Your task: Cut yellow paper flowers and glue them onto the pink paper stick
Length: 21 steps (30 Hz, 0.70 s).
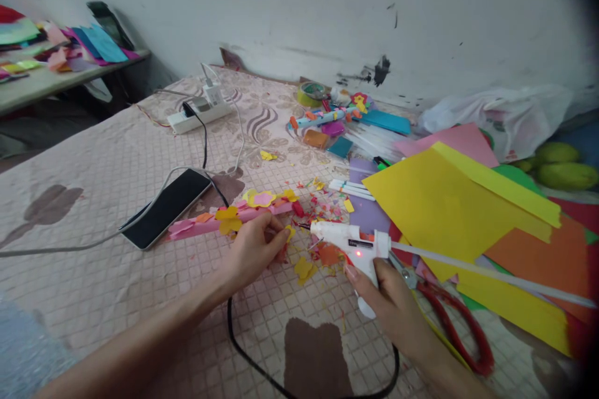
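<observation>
My right hand point(390, 299) grips a white hot glue gun point(346, 238) by its handle. A red light glows on its side, and a long clear glue stick point(486, 271) sticks out of the back. Just left of the nozzle, my left hand point(257, 246) is closed in a pinch on a small yellow paper piece point(291, 234), mostly hidden by the fingers. Behind that hand lies a pink paper-covered strip point(187, 227) decorated with yellow, pink and orange paper flowers. A loose yellow paper flower point(305, 269) rests on the tablecloth between my hands.
Red-handled scissors point(461, 324) lie beside my right wrist, near stacked coloured paper point(435, 199). A phone point(166, 209) and a power strip point(199, 117) are at the left. A black cord point(253, 365) loops across the front. Paper scraps point(322, 202) litter the middle.
</observation>
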Motion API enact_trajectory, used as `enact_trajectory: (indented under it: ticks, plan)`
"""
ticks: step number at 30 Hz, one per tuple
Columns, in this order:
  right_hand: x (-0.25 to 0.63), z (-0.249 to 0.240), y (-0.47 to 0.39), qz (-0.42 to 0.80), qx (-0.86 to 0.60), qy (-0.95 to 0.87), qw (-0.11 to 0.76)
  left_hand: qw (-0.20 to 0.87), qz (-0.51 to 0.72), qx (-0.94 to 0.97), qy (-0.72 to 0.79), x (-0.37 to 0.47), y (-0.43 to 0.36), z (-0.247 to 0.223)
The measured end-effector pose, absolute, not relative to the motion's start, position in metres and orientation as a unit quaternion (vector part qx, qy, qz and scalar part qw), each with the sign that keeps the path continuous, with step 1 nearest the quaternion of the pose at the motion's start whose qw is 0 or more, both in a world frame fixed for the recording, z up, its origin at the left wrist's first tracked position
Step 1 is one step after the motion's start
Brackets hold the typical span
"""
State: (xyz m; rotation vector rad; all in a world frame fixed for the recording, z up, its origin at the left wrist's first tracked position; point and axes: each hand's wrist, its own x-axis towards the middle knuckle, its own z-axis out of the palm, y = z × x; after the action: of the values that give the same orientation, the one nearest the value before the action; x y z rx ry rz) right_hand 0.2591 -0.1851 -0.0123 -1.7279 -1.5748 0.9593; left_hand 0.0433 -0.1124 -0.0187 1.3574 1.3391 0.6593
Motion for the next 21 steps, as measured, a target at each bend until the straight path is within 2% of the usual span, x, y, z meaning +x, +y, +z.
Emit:
enact_trajectory:
  ticks: [7, 21]
  plan:
    - [0.262, -0.014, -0.190, 0.363, -0.660, -0.581, 0.307, 0.502, 0.307, 0.561, 0.582, 0.050, -0.116, -0.021]
    - [0.264, -0.016, -0.195, 0.381, -0.669, -0.553, 0.320, 0.540, 0.316, 0.522, 0.580, 0.049, -0.136, -0.017]
